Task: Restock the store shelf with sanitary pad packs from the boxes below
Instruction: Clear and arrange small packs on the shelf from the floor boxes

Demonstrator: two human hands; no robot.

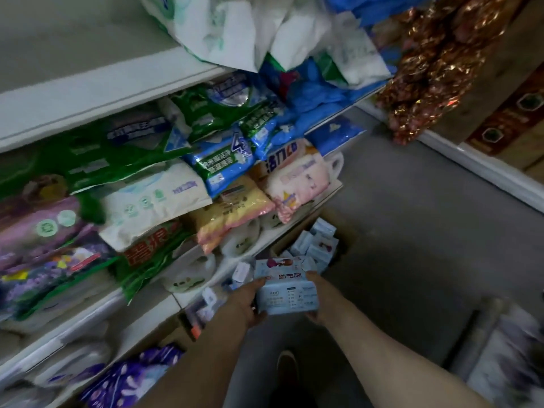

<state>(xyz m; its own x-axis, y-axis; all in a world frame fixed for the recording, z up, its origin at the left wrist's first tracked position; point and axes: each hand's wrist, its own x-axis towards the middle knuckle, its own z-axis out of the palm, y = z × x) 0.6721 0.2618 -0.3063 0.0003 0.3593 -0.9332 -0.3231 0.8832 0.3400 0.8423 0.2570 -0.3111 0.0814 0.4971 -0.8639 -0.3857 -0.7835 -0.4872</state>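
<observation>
— So, where is the pad pack (pixel 287 287) right now?

— Between both hands, low in front of the person, just above the floor-level cardboard box (pixel 316 248) that holds more of the same light-blue packs. The left hand (pixel 250 301) clasps its left edge with fingers curled under; the right hand (pixel 316 301) clasps the right edge, mostly hidden behind the pack.

— How does it lie?

— Its long axis runs roughly away from the person, toward the box, printed face up.

— And the shelf?

— Up and to the left. The lower shelf edge (pixel 188 290) sits just beside the left hand, so that hand is nearer; the crowded shelf of green, blue and pink bags (pixel 223 169) stands well above.

— Which matters most?

— I'd judge the pack must swing leftward and rise, left hand leading. Which slot is meant for it, I cannot tell.
</observation>
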